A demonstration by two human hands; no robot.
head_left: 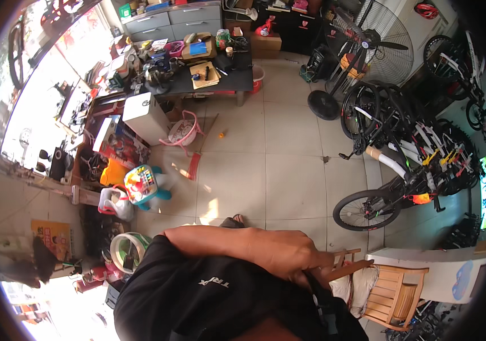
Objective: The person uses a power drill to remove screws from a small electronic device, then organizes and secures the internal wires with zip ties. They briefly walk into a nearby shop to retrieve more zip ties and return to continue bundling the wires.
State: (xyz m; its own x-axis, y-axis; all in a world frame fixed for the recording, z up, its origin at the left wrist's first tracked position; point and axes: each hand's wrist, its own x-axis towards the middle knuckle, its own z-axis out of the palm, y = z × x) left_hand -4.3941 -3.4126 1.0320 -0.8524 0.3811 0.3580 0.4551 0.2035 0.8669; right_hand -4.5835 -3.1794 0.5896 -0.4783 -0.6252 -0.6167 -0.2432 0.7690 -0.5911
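Strap (318,292) at left hand (297,256) (floor (234,176) beyond)

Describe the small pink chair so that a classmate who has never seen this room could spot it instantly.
Find the big black table near the top of the picture. Just below it, right of a white box-shaped unit, stands the small pink chair. Unlike the turquoise-legged stool further down, it is thin-framed and pink.

Left hand (297,253) holds black strap (318,291); bicycles (393,165) stand rightward.
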